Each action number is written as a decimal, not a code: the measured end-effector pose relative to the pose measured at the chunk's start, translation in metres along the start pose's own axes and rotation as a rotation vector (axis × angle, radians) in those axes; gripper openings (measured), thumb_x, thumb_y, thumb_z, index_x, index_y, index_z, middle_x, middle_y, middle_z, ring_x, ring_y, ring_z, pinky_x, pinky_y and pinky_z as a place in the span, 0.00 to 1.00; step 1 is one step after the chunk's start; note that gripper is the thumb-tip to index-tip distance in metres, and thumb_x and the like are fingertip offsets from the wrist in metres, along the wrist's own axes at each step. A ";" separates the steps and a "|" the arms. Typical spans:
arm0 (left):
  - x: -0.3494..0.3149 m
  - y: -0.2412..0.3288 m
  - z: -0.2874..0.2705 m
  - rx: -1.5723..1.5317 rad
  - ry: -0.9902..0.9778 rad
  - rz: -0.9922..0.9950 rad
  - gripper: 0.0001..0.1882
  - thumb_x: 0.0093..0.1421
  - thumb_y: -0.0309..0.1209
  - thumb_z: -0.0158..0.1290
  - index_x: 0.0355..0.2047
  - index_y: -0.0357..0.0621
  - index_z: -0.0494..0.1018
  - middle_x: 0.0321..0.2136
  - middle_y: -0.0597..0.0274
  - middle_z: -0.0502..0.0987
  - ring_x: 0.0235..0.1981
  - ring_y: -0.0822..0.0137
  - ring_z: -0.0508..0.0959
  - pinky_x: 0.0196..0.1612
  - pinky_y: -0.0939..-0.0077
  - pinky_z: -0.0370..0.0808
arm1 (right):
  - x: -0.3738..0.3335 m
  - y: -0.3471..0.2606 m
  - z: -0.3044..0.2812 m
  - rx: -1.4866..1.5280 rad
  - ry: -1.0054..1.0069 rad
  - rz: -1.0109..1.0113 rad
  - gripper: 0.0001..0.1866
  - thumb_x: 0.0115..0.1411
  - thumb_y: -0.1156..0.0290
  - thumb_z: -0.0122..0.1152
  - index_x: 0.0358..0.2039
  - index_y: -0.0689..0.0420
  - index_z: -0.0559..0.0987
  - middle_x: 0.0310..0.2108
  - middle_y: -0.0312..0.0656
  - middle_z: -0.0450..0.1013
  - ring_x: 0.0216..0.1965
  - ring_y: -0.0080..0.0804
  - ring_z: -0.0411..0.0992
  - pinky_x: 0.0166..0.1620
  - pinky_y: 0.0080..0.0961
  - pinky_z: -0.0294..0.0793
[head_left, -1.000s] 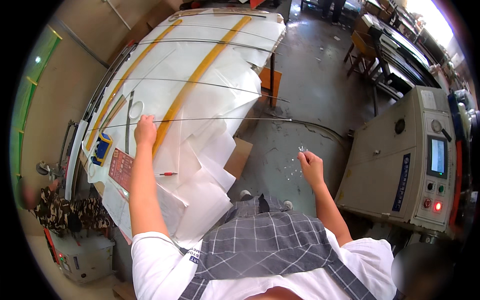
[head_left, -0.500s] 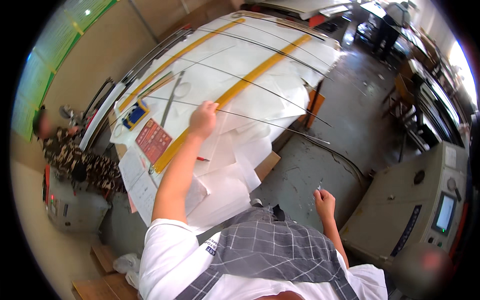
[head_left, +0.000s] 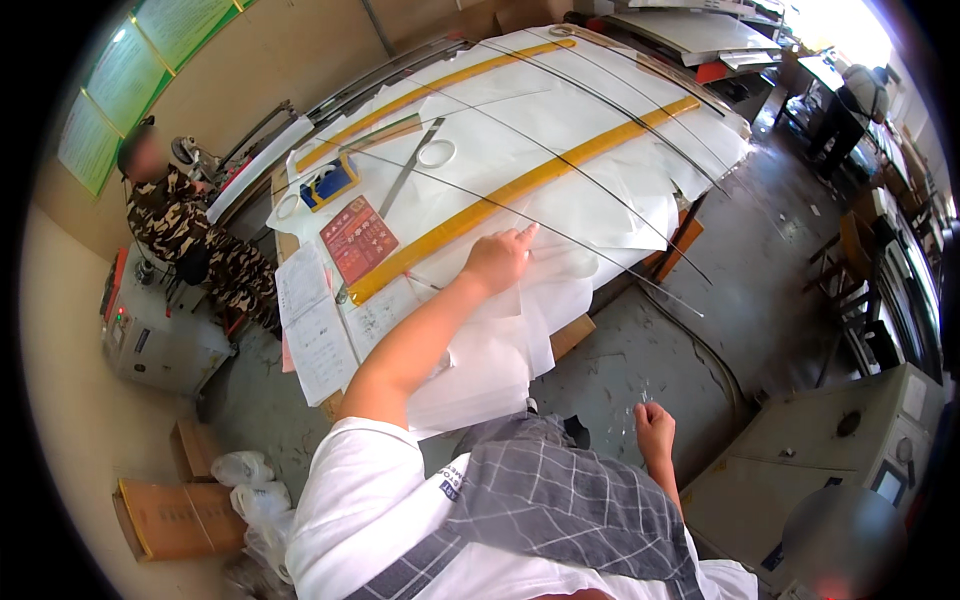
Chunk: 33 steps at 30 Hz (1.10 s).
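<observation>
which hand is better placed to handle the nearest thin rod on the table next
Probably the left hand: it reaches over the table, close to the thin rod. The right hand is off to the side over the floor, farther from it.

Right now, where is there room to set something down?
Beyond the left hand, right of the white ring, white sheeting lies bare between the yellow strips, except for thin rods. Crowded left of it: grey straightedge, red printed card, handwritten papers.
</observation>
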<state>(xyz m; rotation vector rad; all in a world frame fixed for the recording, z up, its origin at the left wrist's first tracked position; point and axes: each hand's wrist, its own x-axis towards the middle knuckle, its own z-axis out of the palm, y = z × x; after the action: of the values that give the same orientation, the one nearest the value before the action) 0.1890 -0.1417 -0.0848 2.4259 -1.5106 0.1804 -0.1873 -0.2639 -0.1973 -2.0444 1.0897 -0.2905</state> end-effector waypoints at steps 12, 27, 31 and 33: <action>-0.011 0.004 0.013 0.070 0.031 -0.049 0.21 0.56 0.31 0.43 0.51 0.44 0.67 0.35 0.55 0.72 0.38 0.55 0.73 0.41 0.63 0.71 | 0.007 0.020 0.016 0.052 -0.056 -0.124 0.16 0.53 0.68 0.56 0.16 0.64 0.65 0.12 0.49 0.61 0.15 0.38 0.57 0.22 0.34 0.59; -0.015 0.008 0.017 0.051 0.101 -0.056 0.20 0.53 0.29 0.46 0.49 0.45 0.69 0.33 0.58 0.72 0.35 0.57 0.73 0.38 0.65 0.71 | 0.006 0.017 0.016 0.026 -0.069 -0.160 0.16 0.53 0.70 0.57 0.16 0.64 0.65 0.13 0.50 0.61 0.15 0.40 0.58 0.22 0.35 0.60; -0.016 0.009 0.016 0.056 0.105 -0.054 0.21 0.54 0.29 0.46 0.50 0.46 0.68 0.33 0.58 0.71 0.35 0.58 0.73 0.38 0.65 0.71 | 0.005 0.017 0.016 0.031 -0.075 -0.157 0.16 0.53 0.70 0.57 0.16 0.64 0.65 0.13 0.51 0.61 0.15 0.41 0.58 0.21 0.35 0.59; -0.016 0.009 0.016 0.057 0.100 -0.056 0.21 0.54 0.29 0.45 0.50 0.46 0.68 0.33 0.58 0.71 0.35 0.58 0.72 0.38 0.65 0.71 | 0.005 0.017 0.017 0.038 -0.074 -0.158 0.16 0.53 0.70 0.57 0.16 0.64 0.65 0.13 0.51 0.61 0.15 0.42 0.58 0.21 0.35 0.59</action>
<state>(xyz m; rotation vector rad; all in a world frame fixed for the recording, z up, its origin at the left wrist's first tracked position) 0.1736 -0.1369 -0.1029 2.4606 -1.4116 0.3324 -0.1857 -0.2645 -0.2219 -2.0942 0.8730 -0.3096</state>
